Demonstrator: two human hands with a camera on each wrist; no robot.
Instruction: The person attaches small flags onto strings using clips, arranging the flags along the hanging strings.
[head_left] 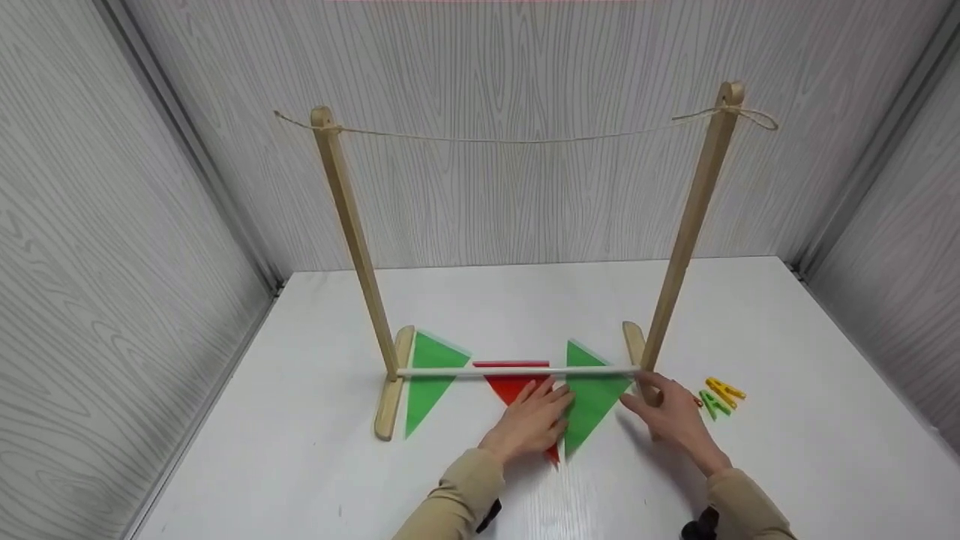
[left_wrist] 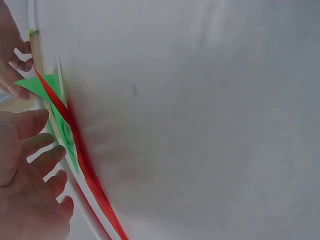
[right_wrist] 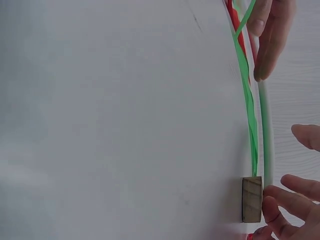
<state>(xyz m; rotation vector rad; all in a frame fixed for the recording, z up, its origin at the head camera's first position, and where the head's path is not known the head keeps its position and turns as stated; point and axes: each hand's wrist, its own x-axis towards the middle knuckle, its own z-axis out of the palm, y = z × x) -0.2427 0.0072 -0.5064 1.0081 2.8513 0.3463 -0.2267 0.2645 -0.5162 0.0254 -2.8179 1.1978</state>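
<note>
Furthest left of the left grip [head_left: 529,421], a wooden post [head_left: 349,217] rises from its foot [head_left: 388,412] on the table [head_left: 322,465]. Next, nearer but clearly apart from that grip, a green pennant [head_left: 429,390] lies under the left part of a white rod [head_left: 517,370]. The left grip is a bare hand with loosely extended fingers, holding nothing; it lies over a red pennant [head_left: 506,385], covering its middle. Just right of its fingertips is a second green pennant [head_left: 596,405], between the two grips. The right grip [head_left: 673,421] has its thumb well away from its fingers; a fingertip meets the rod's right end, though whether it presses there is hard to tell. Just beyond this grip stands the right post [head_left: 693,221] on its foot [head_left: 634,341]; above and beyond both grips, a string [head_left: 480,140] spans the posts. Right of the right grip lie a red clip [head_left: 698,402], mostly hidden by it, a green clip [head_left: 715,405] and a yellow clip [head_left: 724,391].
</note>
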